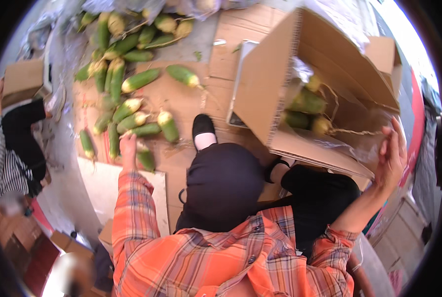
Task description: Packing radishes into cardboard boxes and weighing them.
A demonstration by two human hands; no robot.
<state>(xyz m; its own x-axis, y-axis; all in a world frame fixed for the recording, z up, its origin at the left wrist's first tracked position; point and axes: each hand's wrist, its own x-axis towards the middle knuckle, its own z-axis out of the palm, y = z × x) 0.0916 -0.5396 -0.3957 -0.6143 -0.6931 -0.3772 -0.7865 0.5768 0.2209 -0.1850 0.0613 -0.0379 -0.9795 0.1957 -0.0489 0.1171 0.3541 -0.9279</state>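
Long green radishes with pale root ends lie spread over flattened cardboard in front of me on the left. My left hand (128, 148) is down among them with its fingers drawn together. It sits beside a green radish (145, 157) and close to the root end of another radish (147, 129); what its fingers close on is hidden. To the right a tilted cardboard box (263, 79) opens toward me, with several radishes (307, 102) and clear plastic inside. My right hand (393, 156) is raised at the box's right edge, fingers apart, holding nothing I can see.
A denser heap of radishes (124, 44) lies at the far left, near plastic sheeting (206, 6). A pale board (99, 183) lies by my left forearm. My shoe (203, 126) stands between radishes and box. Another person (15, 153) with a carton (23, 79) is at the far left.
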